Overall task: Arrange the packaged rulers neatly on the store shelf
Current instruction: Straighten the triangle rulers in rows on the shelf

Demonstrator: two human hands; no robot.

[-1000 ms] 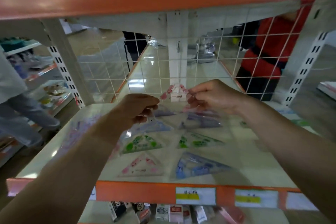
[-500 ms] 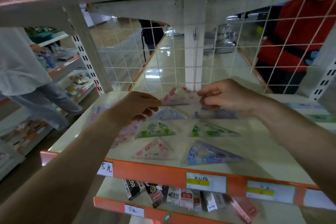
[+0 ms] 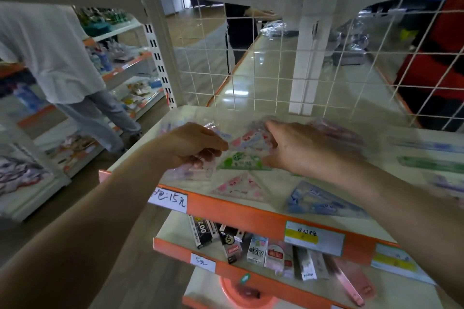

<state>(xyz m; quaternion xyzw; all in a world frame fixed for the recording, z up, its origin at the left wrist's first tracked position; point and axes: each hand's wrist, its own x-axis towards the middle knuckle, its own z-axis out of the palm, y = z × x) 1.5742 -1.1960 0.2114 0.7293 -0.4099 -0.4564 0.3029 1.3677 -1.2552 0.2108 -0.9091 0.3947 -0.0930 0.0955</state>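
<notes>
Several clear packets of triangular rulers lie on the cream shelf (image 3: 281, 184) behind its orange front edge. A pink packet (image 3: 247, 142) sits between my hands. My left hand (image 3: 193, 148) pinches that packet's clear left edge, fingers curled. My right hand (image 3: 298, 150) reaches over the pink packet's right side, palm down, its fingertips blurred. A green packet (image 3: 239, 162) lies just in front of it, another pink packet (image 3: 238, 187) nearer the edge, and a blue packet (image 3: 319, 202) at the front right. More packets on the far right are blurred.
A white wire grid (image 3: 263, 65) and a white post (image 3: 311, 52) close the shelf's back. The shelf below holds small boxes (image 3: 251, 246) and a pink ruler (image 3: 351, 286). A person in a white shirt (image 3: 50, 52) stands at the left aisle; a person in red (image 3: 437, 70) stands behind the grid.
The view has swung down and left. Both hands have come lower over the rows with the pink packet, and my right hand now lies flatter over it.
</notes>
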